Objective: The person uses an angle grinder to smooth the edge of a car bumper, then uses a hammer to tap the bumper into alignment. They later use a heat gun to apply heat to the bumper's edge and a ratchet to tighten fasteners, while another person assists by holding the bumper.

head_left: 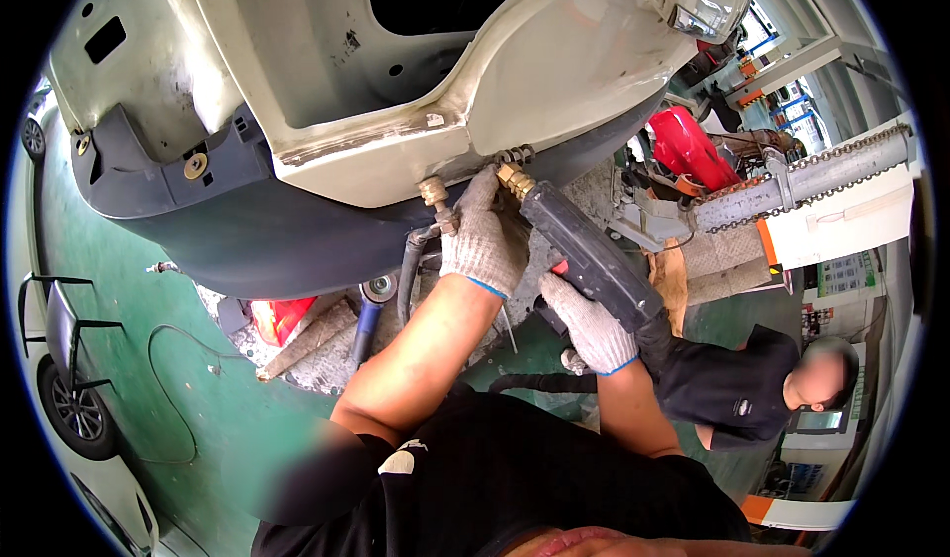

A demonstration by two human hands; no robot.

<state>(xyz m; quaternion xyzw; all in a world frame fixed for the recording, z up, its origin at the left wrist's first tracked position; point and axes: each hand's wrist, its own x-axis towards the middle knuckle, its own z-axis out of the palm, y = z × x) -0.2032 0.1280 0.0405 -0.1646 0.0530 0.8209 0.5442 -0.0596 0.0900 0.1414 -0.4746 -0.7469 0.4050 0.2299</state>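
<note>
My right hand (589,327), in a knitted glove, is closed around the rear of a black welding gun (584,245) with a red trigger. Its brass nose points up-left at the lower edge of a bare, scuffed car body panel (376,156). My gloved left hand (485,240) reaches to that edge beside the nose, fingers together and curled; what they pinch, if anything, is hidden. Small metal rings (515,155) sit at the edge just above the nose. Left of my left hand, a brass clamp (435,196) with a thick black cable (411,270) is at the panel edge.
Below the panel hangs a dark grey bumper (267,240). Under it, a cluttered surface holds an angle grinder (371,315) and a red lamp piece (280,318). A chained post (802,186) stands to the right. A person in black (737,389) is at lower right.
</note>
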